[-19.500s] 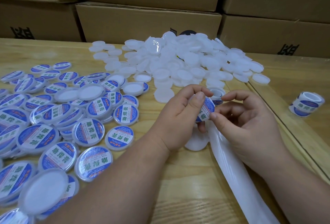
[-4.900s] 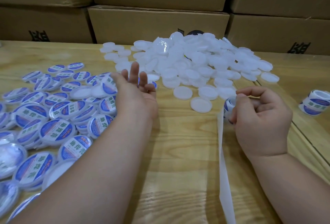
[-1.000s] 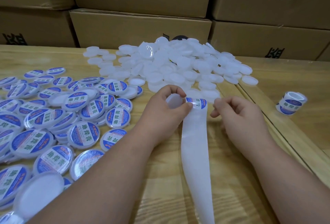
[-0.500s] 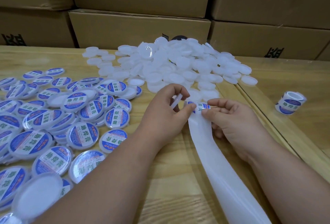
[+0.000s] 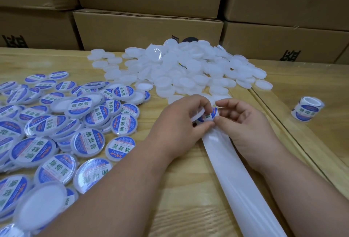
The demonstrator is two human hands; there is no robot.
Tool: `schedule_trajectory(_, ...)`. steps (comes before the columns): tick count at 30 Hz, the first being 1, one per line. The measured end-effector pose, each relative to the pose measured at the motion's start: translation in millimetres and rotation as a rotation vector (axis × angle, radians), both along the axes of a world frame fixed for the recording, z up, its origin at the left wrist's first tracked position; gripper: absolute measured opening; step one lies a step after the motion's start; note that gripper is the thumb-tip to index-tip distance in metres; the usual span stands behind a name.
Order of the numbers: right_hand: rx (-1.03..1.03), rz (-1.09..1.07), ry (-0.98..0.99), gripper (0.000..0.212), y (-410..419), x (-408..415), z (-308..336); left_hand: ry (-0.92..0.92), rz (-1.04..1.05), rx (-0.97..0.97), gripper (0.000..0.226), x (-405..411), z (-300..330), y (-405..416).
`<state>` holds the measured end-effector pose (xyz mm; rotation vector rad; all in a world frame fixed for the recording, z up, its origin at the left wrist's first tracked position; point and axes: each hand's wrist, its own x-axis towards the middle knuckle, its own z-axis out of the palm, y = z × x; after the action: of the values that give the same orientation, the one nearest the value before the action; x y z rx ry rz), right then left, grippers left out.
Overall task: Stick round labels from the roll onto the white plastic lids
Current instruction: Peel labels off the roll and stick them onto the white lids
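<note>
My left hand (image 5: 181, 125) holds a plain white lid (image 5: 198, 116) on edge between thumb and fingers. My right hand (image 5: 243, 121) meets it at the fingertips, pinching a blue and white round label (image 5: 211, 114) at the top of the backing strip (image 5: 238, 176). The label touches the lid. The empty white strip runs from the hands toward the lower right. A heap of plain white lids (image 5: 188, 70) lies behind the hands. Labelled lids (image 5: 75, 123) cover the table's left side.
A second label roll (image 5: 306, 109) stands at the right beyond a seam in the wooden table (image 5: 179, 199). Stacked cardboard boxes (image 5: 147, 27) wall off the back.
The hands have closed together: the lid in my left hand has tilted toward the label, and my right fingers now pinch the label against it. The backing strip has swung a little to the right.
</note>
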<state>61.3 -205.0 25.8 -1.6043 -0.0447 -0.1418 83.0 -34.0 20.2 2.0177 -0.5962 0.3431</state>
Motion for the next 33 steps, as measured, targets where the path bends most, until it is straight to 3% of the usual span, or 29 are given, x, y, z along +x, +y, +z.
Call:
schedule_trajectory(14,-0.001,0.052,-0.055,0.03,1.7,0.6,-1.6,-0.045,0.032,-0.056,0.011,0.6,-1.7,-0.3)
schedule_trajectory(27,-0.217,0.03,-0.058,0.047,-3.2,-0.1,-1.4,0.216,0.254,-0.635,0.024,7.2,5.6,6.5)
schedule_trajectory(29,-0.247,-0.02,-0.115,0.046,-1.1,-0.7,-2.5,0.253,0.246,-0.672,0.026,7.3,6.6,9.6)
schedule_trajectory(33,-0.421,-0.18,-0.426,0.037,2.5,-5.4,3.2,0.314,0.136,-0.677,0.024,6.0,7.4,9.1)
